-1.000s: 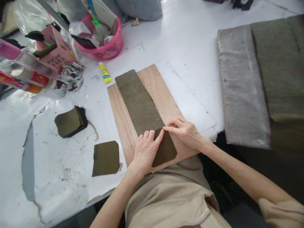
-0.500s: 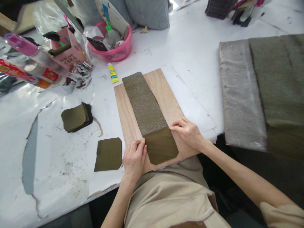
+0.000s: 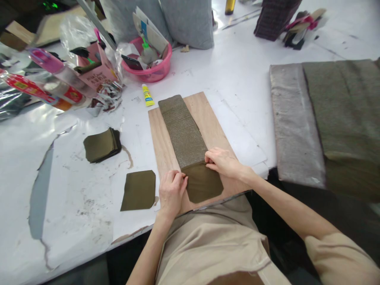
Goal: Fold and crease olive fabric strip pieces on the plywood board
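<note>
On a wooden board (image 3: 157, 134) lies a long, rough-faced olive strip (image 3: 184, 130). A smoother olive piece (image 3: 204, 184) meets its near end, with cut corners at the front. My left hand (image 3: 172, 190) is closed, fingertips pinching the smooth piece's left edge near the seam. My right hand (image 3: 221, 161) is closed too, pinching at the seam's right part. Left of the board lie a single olive piece (image 3: 138, 190) and, farther back, a stack of similar pieces (image 3: 101, 145).
A yellow tube (image 3: 147, 95) lies behind the board. Beyond it stands a pink basket (image 3: 162, 71) with small items, beside bottles (image 3: 65, 89) and a pink box (image 3: 99, 73). A large folded olive material (image 3: 341, 107) lies at the right.
My right hand has moved left, from the right edge inward along the seam. My left hand stays at the left edge. The camera view has shifted slightly.
</note>
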A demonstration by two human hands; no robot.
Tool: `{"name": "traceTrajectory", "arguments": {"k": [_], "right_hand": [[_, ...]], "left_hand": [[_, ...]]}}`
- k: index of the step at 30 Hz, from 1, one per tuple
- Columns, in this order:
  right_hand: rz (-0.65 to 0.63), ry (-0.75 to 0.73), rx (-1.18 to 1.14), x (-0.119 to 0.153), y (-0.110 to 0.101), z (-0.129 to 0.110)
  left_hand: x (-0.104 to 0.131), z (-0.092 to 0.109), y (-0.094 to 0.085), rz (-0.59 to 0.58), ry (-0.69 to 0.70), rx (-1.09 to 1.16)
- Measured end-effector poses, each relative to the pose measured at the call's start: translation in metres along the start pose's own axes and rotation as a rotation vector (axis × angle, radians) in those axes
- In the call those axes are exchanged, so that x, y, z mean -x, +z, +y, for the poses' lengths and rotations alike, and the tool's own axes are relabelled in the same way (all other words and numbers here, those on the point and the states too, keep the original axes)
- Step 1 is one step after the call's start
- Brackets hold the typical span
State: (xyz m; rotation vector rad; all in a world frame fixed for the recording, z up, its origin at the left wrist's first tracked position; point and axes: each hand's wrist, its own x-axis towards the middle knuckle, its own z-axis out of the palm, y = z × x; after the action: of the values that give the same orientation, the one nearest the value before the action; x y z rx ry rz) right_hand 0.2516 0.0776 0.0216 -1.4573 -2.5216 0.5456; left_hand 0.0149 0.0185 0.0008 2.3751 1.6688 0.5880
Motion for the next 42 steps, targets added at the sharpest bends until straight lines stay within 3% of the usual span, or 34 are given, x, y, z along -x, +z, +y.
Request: {"name": "traceTrajectory", "arguments": {"k": [5, 11, 16, 23, 26, 29, 33, 36, 39, 42], "right_hand": [[0.028, -0.022, 0.071, 0.003, -0.003, -0.006], [0.023, 0.091, -0.067, 0.005, 0.001, -0.013], [0.042, 0.034, -0.111, 0.004, -0.002, -0.019], [0.035, 0.069, -0.67, 0.022, -0.009, -0.026], [0.05, 0.151, -0.739, 0.026, -0.006, -0.018], [0.081, 0.215, -0.724, 0.023, 0.011, -0.005], [0.157, 0.137, -0.498, 0.021, 0.04, 0.002], [0.257, 0.035, -0.329, 0.022, 0.05, -0.003], [0.33, -0.034, -0.226, 0.022, 0.054, -0.006], [0.358, -0.062, -0.174, 0.021, 0.055, -0.007]], "left_hand": [[-0.005, 0.001, -0.003, -0.004, 0.026, -0.009], [-0.01, 0.003, -0.003, -0.044, 0.079, -0.05], [-0.012, 0.006, -0.004, -0.037, 0.068, -0.052], [-0.029, 0.027, -0.003, -0.043, 0.281, 0.053], [-0.033, 0.032, -0.003, -0.09, 0.297, 0.11], [-0.031, 0.03, -0.009, -0.109, 0.22, 0.244], [-0.016, 0.013, -0.031, -0.059, -0.025, 0.577], [0.003, -0.016, -0.053, 0.112, -0.283, 0.693], [0.023, -0.057, -0.066, 0.274, -0.5, 0.652], [0.043, -0.1, -0.066, 0.384, -0.614, 0.409]]}}
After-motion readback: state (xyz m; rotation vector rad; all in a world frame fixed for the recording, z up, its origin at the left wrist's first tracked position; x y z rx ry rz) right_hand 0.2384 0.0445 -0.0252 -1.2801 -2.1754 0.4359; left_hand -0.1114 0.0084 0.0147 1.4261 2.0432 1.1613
